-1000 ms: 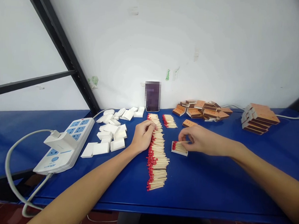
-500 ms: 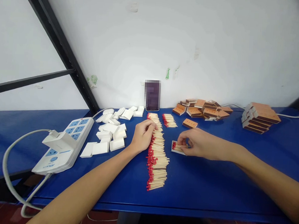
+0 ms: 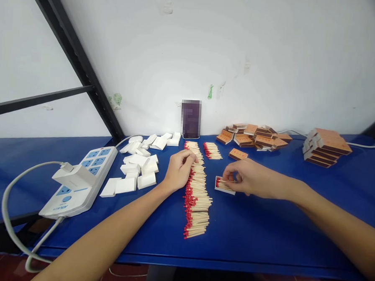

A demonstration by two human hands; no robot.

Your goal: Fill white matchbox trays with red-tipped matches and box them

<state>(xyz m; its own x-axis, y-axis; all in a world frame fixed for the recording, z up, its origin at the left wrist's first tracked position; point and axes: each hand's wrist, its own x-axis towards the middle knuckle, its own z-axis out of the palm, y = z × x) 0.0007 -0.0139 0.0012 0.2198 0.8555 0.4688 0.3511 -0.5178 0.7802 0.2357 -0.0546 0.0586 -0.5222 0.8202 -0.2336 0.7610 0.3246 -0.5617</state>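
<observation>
A long row of red-tipped matches [image 3: 198,204] runs down the middle of the blue table. My left hand [image 3: 180,168] rests on the row's left side, its fingers curled and the fingertips pressed together among the match heads; what they hold, if anything, is hidden. To the right lies a small white matchbox tray [image 3: 225,191] with several matches [image 3: 220,183] in it. Over this tray my right hand [image 3: 250,177] is bent, with thumb and forefinger closed on the matches; its palm hides part of the tray. A smaller group of matches [image 3: 212,151] lies behind.
White trays [image 3: 127,185] are scattered left of the row, beside a power strip [image 3: 78,189] with a plugged-in charger. Orange matchbox sleeves [image 3: 264,140] are heaped at the back, one sleeve [image 3: 238,154] lying nearer. Stacked matchboxes [image 3: 327,148] stand far right. A phone [image 3: 191,119] leans on the wall.
My right hand has shifted very slightly at the tray, showing a little more of its lower edge. My left hand stays in place on the row of matches.
</observation>
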